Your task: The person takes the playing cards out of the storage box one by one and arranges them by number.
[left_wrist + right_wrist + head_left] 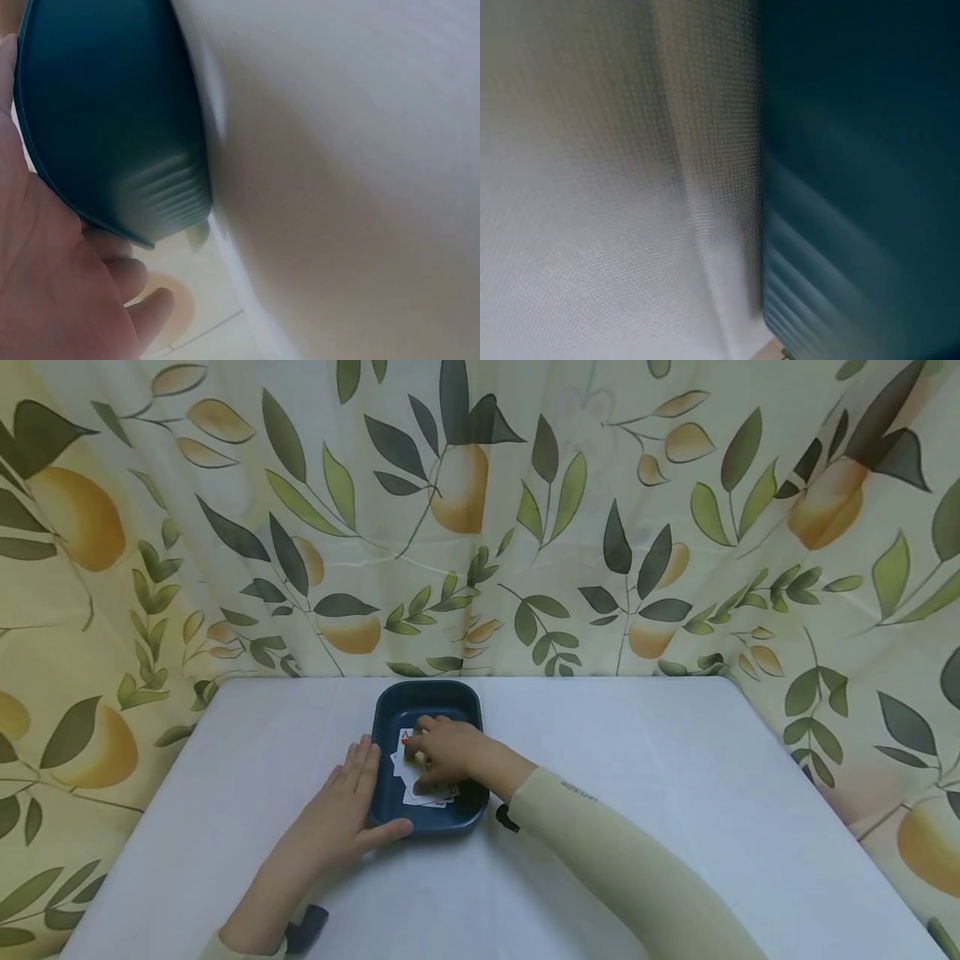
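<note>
A dark blue rectangular tray [457,829] stands near the table's far edge, with a loose pile of playing cards [429,799] inside. An ace with a red mark shows at the top of the pile. My left hand [347,806] lies along the tray's left side, fingers straight and thumb over the front rim. In the left wrist view, its palm is against the tray's ribbed wall [112,112]. Reaching over the right rim, my right hand [453,752] rests on the cards with bent, spread fingers. Only the tray's outer wall [855,187] fills the right wrist view; those fingers are hidden there.
A white cloth [637,777] covers the table under the tray. Behind it hangs a curtain [480,568] printed with fruit and leaves. Dark bands show at both wrists, the right one [506,817] close to the tray's right side.
</note>
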